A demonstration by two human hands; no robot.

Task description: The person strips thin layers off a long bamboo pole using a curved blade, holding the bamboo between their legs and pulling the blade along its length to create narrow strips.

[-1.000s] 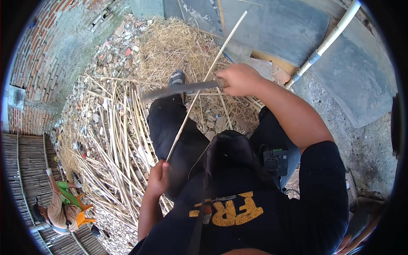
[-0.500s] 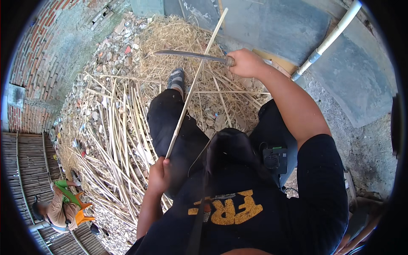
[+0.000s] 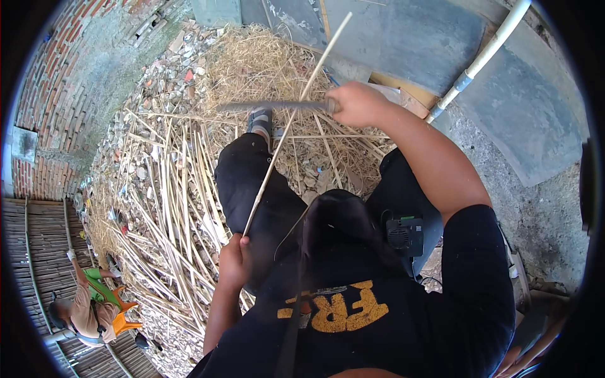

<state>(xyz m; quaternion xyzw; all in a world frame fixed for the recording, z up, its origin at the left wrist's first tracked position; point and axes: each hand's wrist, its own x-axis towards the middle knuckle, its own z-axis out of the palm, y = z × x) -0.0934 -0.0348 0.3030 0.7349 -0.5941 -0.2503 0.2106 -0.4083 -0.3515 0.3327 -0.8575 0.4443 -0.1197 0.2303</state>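
Observation:
My left hand [image 3: 234, 259] is closed round the lower end of a long, thin bamboo strip [image 3: 275, 157], which slants up and away to the right past my left knee. In my right hand [image 3: 358, 104] is the handle of a machete [image 3: 271, 105], its long dark blade pointing left and blurred by motion. The blade crosses the strip in its upper part; whether the two touch I cannot tell. Below the blade's tip my left shoe [image 3: 259, 121] rests on straw.
Many loose bamboo strips [image 3: 183, 208] lie on rubble to my left. Shavings [image 3: 252, 63] cover the ground ahead. Grey sheets [image 3: 409, 44] and a white pipe [image 3: 491, 53] stand at the far right. Another person [image 3: 88, 309] sits on an orange chair [image 3: 125, 315] at the lower left.
My right hand has brought the machete down along the strip, nearer to me and slightly left. The strip's far end has shifted a little to the right. The other person has stretched out an arm.

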